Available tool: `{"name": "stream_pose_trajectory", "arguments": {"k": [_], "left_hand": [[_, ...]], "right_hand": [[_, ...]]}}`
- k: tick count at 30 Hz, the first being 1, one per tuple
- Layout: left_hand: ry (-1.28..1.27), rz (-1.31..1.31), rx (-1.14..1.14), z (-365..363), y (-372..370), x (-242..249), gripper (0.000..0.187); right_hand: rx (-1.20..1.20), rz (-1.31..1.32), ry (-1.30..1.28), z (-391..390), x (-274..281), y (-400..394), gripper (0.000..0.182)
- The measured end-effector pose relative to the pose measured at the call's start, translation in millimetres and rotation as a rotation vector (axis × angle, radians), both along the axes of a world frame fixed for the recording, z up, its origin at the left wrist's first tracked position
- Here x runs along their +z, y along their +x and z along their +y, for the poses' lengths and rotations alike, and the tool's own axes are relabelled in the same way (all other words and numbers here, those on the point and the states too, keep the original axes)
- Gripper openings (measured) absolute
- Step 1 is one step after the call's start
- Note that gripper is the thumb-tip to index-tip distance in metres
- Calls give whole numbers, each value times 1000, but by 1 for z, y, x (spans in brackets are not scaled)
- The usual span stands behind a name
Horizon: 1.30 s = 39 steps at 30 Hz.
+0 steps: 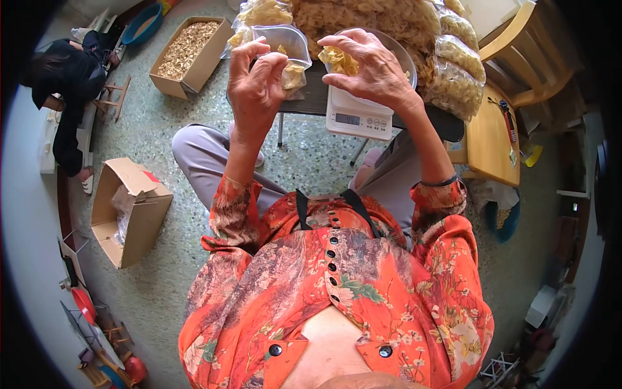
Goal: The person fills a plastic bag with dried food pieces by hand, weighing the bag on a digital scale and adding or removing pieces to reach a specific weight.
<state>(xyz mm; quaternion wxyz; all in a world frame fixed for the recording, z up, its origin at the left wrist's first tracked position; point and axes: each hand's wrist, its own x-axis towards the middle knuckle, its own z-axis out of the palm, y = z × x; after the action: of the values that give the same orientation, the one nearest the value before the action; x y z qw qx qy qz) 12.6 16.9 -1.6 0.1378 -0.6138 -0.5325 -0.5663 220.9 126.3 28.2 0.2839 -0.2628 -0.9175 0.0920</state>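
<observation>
My left hand (256, 91) is closed, its fingertips pinching the edge of a clear plastic bag (285, 39). The bag's mouth gapes, and a few yellowish dried flakes lie low inside. My right hand (372, 68) curls around a small clump of yellow dried flakes (339, 61), with thumb and fingers on either side of it. Below that hand is a white digital scale (359, 120) whose display digits are too small to read surely. On the scale sits a round bowl (409, 59), partly hidden by my right hand.
Filled bags (457, 74) of flakes are stacked right of a large heap (369, 14) at the back. A wooden chair (499, 123) stands at right. Left are a carton of brown pieces (189, 55), another open carton (133, 211) and a bending person (68, 91).
</observation>
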Motion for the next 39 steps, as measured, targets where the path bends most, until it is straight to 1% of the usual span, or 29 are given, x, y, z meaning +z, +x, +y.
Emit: {"name": "stream_pose_trajectory", "arguments": {"k": [4, 6, 7, 9, 10, 12, 13, 15, 17, 19, 21, 23, 25, 28, 30, 31, 33, 34, 36, 37, 39], "left_hand": [[2, -3, -1, 0, -3, -2, 16], [2, 4, 0, 0, -3, -2, 16], [2, 9, 0, 0, -3, -2, 16], [1, 12, 0, 0, -2, -2, 16], [-1, 13, 0, 0, -2, -2, 16], [-4, 11, -1, 1, -2, -2, 16], [-4, 9, -3, 1, -1, -3, 16], [-3, 7, -6, 3, -1, -3, 15], [21, 28, -4, 4, -2, -4, 17], [17, 29, 0, 4, -3, -5, 17], [14, 29, 2, 3, -3, -4, 17], [-2, -4, -6, 2, -2, -4, 15], [-8, -4, -3, 1, -1, -3, 15], [-10, -5, 1, 2, -1, -3, 15], [-8, -6, -2, 2, 0, -2, 15], [-9, -10, -2, 2, 0, -2, 15], [-10, -15, -4, 3, 1, -1, 15], [-9, -12, -6, 3, 1, -1, 15], [-8, -11, -9, 3, 1, -1, 15], [-10, -18, -11, 3, 2, -1, 15], [-12, -25, -14, 4, 1, -1, 15]], "right_hand": [[-72, -47, -4, 4, -2, -3, 45], [-63, 0, -78, 9, -4, 2, 37], [-64, 0, -80, 11, -6, 5, 37], [-15, 102, -78, 16, -9, 10, 27], [-15, 101, -79, 19, -10, 13, 27], [-54, 105, -72, 21, -7, 16, 16], [-55, 104, -72, 22, -7, 18, 16], [-58, 216, -110, 24, -6, 21, 11], [-83, 203, -63, 27, -2, 28, 12], [-157, 280, -199, 29, 2, 35, 14], [-159, 287, -161, 25, 10, 42, 15], [-185, 326, -291, 23, 15, 47, 17], [-195, 327, -247, 19, 19, 51, 18], [-252, 366, -298, 15, 26, 54, 18], [-217, 499, -331, 12, 30, 54, 20], [-218, 500, -329, 14, 28, 55, 20], [-219, 587, -344, 18, 23, 56, 20], [-220, 588, -344, 18, 22, 60, 20], [-382, 140, -328, 16, 24, 66, 23], [-333, 118, -330, 20, 12, 70, 24], [-276, 144, -304, 15, 10, 76, 25]]}}
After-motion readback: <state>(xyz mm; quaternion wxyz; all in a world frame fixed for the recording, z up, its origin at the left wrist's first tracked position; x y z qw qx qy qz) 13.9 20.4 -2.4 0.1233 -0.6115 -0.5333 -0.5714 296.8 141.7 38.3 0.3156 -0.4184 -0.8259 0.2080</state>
